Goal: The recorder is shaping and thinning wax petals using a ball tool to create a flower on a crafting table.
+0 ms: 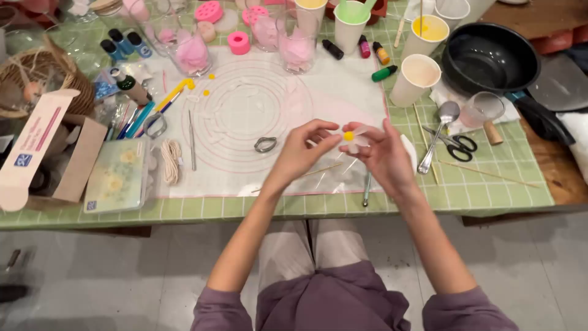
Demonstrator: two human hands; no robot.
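Both hands met above the translucent silicone work mat [257, 110], the left hand [300, 150] and right hand [383, 153] pinching a small white-petalled flower with yellow centre [350, 137], lifted for shaping; a metal teardrop cutter [265, 144] lay at nine o'clock.

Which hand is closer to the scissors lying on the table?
The right hand. It is just left of the scissors in the picture, apart from them. The left hand is farther away, beyond the small white flower both hands hold.
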